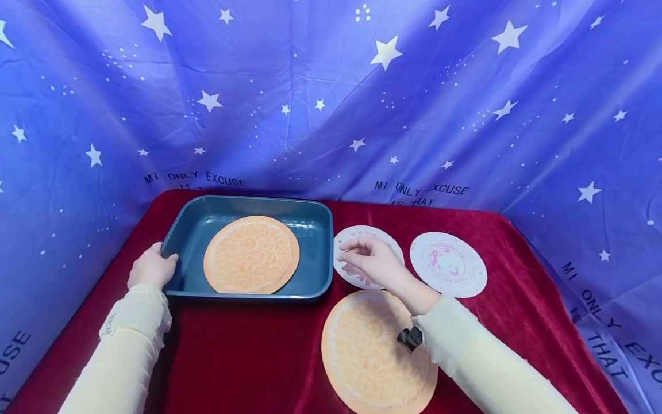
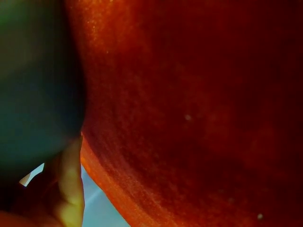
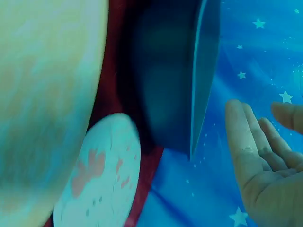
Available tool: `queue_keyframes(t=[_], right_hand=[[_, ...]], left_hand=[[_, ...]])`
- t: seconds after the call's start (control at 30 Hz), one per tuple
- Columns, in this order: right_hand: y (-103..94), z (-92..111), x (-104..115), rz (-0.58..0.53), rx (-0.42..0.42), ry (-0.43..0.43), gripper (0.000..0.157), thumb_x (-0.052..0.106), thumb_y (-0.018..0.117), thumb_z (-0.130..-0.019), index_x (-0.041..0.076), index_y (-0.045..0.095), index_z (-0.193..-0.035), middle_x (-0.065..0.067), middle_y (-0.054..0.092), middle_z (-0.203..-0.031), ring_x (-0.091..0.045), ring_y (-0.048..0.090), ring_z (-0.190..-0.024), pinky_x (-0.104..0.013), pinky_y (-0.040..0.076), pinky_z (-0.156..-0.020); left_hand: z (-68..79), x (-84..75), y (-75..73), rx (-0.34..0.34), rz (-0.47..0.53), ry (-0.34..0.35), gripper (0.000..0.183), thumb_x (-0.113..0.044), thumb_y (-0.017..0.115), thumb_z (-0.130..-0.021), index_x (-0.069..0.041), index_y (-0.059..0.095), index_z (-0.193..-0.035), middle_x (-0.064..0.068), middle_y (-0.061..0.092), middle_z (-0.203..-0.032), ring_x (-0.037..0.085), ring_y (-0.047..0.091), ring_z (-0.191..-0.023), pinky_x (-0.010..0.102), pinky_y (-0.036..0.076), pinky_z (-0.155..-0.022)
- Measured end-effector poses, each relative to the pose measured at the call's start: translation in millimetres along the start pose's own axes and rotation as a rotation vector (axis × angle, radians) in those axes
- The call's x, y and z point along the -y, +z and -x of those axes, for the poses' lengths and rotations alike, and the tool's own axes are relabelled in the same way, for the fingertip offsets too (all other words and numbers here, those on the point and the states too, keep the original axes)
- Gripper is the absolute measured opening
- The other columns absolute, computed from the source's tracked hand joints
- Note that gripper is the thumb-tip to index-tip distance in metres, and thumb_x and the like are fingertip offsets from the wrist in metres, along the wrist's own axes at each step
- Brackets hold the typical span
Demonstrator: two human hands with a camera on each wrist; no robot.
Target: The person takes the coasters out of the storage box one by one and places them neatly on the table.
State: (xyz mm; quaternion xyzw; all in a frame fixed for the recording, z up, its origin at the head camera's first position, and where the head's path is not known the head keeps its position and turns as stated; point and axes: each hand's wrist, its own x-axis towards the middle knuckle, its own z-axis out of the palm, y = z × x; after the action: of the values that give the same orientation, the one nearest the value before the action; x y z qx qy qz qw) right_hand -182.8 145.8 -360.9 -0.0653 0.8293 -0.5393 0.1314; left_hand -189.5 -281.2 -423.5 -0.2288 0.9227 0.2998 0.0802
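Note:
A deep teal rectangular tray (image 1: 248,297) stands at the left of the table. My left hand (image 1: 153,266) grips its left end, thumb over the rim and the fingers mostly hidden behind the wall. Inside the tray lies a flat round orange mat (image 1: 251,255) with a mottled pattern, tilted against the near wall. My right hand (image 1: 380,263), empty and with fingers loosely bent, hovers over a white disc (image 1: 366,232) with pink print, just right of the tray. In the right wrist view its palm and straight fingers (image 3: 239,130) show beside the tray's wall (image 3: 170,80).
A second, similar orange mat (image 1: 369,368) lies at the table's front, partly under the right forearm. Farther right is another white disc (image 1: 449,264) with a pink design. Dark red velvet cloth (image 1: 243,356) covers the table, and a blue starry curtain (image 1: 320,69) hangs around it.

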Motion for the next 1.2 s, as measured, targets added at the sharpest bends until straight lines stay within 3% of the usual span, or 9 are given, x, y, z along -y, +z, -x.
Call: queue_keyframes(t=[0.07,0.1,0.17,0.23,0.3,0.43,0.73,1.2], right_hand=[[6.0,-7,1,-0.058,0.000,0.032,0.031,0.013,0.065,-0.093,-0.005,0.063,-0.118,-0.023,0.073,-0.104,-0.018,0.075,-0.082,-0.019,0.037,-0.042],[8.8,-11,1,-0.079,0.008,0.034,0.033,0.013,0.064,-0.094,-0.006,0.061,-0.121,-0.024,0.072,-0.108,-0.022,0.075,-0.087,-0.019,0.042,-0.045],[15.0,-17,2,-0.113,0.021,0.037,0.035,0.012,0.063,-0.095,-0.008,0.059,-0.124,-0.027,0.069,-0.116,-0.029,0.073,-0.096,-0.021,0.054,-0.057],[21.4,-23,2,-0.137,0.045,0.037,0.038,0.010,0.059,-0.097,-0.011,0.056,-0.128,-0.030,0.065,-0.123,-0.035,0.069,-0.107,-0.030,0.060,-0.079],[27.9,-28,1,-0.177,0.074,0.036,0.039,0.007,0.055,-0.099,-0.014,0.051,-0.131,-0.034,0.059,-0.128,-0.042,0.063,-0.117,-0.041,0.053,-0.098],[40.3,-37,2,-0.247,0.116,0.086,0.042,0.005,0.050,-0.100,-0.014,0.044,-0.136,-0.035,0.052,-0.138,-0.045,0.052,-0.129,-0.046,0.044,-0.109],[63.4,-59,4,-0.299,0.141,0.197,0.052,0.007,0.055,-0.097,-0.011,0.039,-0.143,-0.028,0.045,-0.146,-0.042,0.049,-0.134,-0.049,0.039,-0.113],[85.5,-74,-3,-0.354,0.142,0.351,0.058,0.010,0.058,-0.096,0.000,0.035,-0.148,-0.021,0.037,-0.152,-0.042,0.040,-0.137,-0.053,0.044,-0.108]], left_hand=[[0.3,0.1,-0.4,0.000,0.001,-0.001,0.051,-0.027,0.043,-0.101,0.000,0.037,-0.144,0.035,0.048,-0.135,0.051,0.051,-0.114,0.064,0.045,-0.090],[0.3,0.1,-0.6,0.000,0.001,-0.002,0.051,-0.027,0.043,-0.101,0.000,0.037,-0.144,0.035,0.048,-0.135,0.052,0.051,-0.114,0.064,0.045,-0.090],[0.2,-0.1,-0.7,0.000,0.001,-0.004,0.051,-0.028,0.043,-0.101,0.000,0.037,-0.144,0.035,0.048,-0.135,0.052,0.051,-0.115,0.064,0.045,-0.090],[0.2,-0.4,-0.6,0.001,0.004,-0.005,0.051,-0.028,0.043,-0.101,0.000,0.038,-0.143,0.035,0.048,-0.135,0.052,0.051,-0.114,0.064,0.045,-0.090],[-0.3,-0.3,-0.3,0.001,0.004,-0.005,0.051,-0.028,0.043,-0.101,0.000,0.037,-0.144,0.035,0.048,-0.136,0.052,0.051,-0.115,0.064,0.045,-0.090],[-0.8,-0.4,-0.3,-0.003,0.000,-0.006,0.052,-0.028,0.044,-0.101,0.000,0.037,-0.144,0.034,0.048,-0.136,0.052,0.051,-0.116,0.064,0.045,-0.091],[-3.7,1.0,-0.2,-0.004,0.004,-0.004,0.052,-0.028,0.044,-0.101,-0.001,0.038,-0.144,0.034,0.050,-0.135,0.051,0.052,-0.114,0.063,0.046,-0.089],[-3.3,-0.5,1.5,-0.015,0.004,-0.015,0.051,-0.027,0.044,-0.101,-0.002,0.037,-0.145,0.034,0.049,-0.136,0.052,0.051,-0.116,0.064,0.045,-0.091]])
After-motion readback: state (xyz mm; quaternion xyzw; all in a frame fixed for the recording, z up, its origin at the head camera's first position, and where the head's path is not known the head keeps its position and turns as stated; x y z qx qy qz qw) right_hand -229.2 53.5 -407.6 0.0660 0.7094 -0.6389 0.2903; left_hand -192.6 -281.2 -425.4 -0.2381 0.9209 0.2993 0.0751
